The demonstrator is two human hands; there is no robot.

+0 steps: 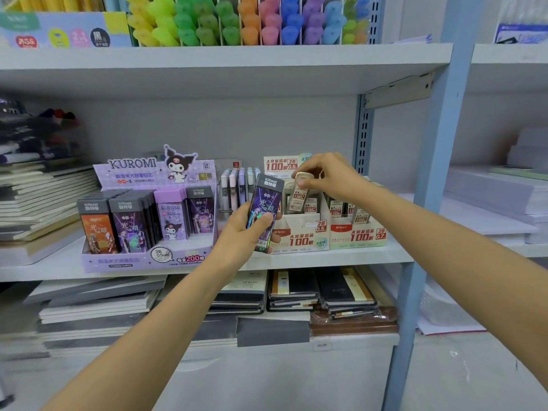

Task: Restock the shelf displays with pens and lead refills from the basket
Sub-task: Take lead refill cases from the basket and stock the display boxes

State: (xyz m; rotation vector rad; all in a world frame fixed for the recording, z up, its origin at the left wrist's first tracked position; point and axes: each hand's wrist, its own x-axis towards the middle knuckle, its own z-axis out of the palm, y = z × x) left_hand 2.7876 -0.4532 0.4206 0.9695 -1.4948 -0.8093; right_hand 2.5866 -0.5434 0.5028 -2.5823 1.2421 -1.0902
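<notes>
My left hand (249, 232) grips a purple Ultraman lead refill box (264, 209), held upright in front of the middle shelf. My right hand (323, 175) pinches the top of a beige lead refill case (299, 194) that stands tilted in the white 0.5 display box (299, 232). A second white display box marked 0.7 (357, 229) sits to its right with more refill cases. The purple Kuromi display (148, 209) at the left holds several Ultraman and Kuromi refill boxes. Pastel pens (237, 185) stand between the two displays. No basket is in view.
Highlighters (237, 22) in many colours fill the top shelf. Notebooks (44, 197) are stacked at the left of the middle shelf and more notebooks (296, 295) lie on the shelf below. A blue shelf upright (427, 185) stands to the right, with paper stacks (498, 197) beyond it.
</notes>
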